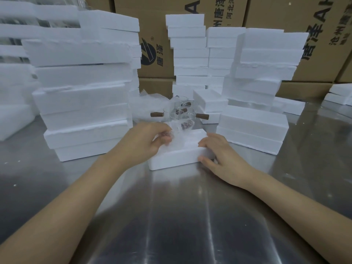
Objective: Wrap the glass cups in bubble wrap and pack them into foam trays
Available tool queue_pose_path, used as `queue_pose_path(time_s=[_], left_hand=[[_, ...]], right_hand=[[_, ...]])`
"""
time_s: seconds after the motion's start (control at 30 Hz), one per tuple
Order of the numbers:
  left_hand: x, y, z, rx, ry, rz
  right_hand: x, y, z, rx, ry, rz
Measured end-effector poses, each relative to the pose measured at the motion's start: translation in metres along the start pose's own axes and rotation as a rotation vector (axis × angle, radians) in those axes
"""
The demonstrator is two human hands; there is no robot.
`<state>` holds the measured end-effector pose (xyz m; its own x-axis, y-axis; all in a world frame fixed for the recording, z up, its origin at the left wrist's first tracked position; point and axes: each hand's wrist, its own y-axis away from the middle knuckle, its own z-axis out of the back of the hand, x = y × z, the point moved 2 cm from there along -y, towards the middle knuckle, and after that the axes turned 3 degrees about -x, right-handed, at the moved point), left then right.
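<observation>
Steel surface (181,216), shiny, streaked reflections, white foam crumbs at 9 o'clock. Head view: open foam tray (177,159) sits centre, just past both hands. Left hand (146,141) fingers curled, pinching a bubble-wrapped cup (181,128) at the tray's far left edge, wrap blurred. Right hand (221,155) grips the tray's near right corner, fingers over the rim, thumb on the side wall. Bare glass cups (181,109) with brown wooden handles (202,116) cluster at 12 o'clock just behind the tray, loose bubble wrap (150,103) beside them toward 11. Tall foam stack (83,88) at 10 o'clock, narrower foam stacks (190,52) at 12 to 1, low foam pair (251,128) at 2. Cardboard cartons (285,14) with printed Chinese characters wall off the back.
</observation>
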<state>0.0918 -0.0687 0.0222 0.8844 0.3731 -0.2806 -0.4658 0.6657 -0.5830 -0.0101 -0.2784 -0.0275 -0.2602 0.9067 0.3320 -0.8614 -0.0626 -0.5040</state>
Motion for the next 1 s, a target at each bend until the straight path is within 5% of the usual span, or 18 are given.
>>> queue_pose_path(time_s=[0.4,0.7,0.9,1.0], left_hand=[[0.005,0.002,-0.014,0.127,-0.147,-0.113],[0.019,0.016,-0.024,0.046,0.235,0.159],[0.03,0.018,-0.035,0.168,0.314,0.316],[0.032,0.014,-0.037,0.154,0.298,0.309]], right_hand=[[-0.007,0.004,0.001,-0.047,0.045,-0.042],[-0.001,0.005,0.009,-0.038,0.109,-0.051],[0.0,-0.027,0.069,-0.566,0.164,0.021],[-0.025,-0.072,0.116,-0.668,0.327,-0.073]])
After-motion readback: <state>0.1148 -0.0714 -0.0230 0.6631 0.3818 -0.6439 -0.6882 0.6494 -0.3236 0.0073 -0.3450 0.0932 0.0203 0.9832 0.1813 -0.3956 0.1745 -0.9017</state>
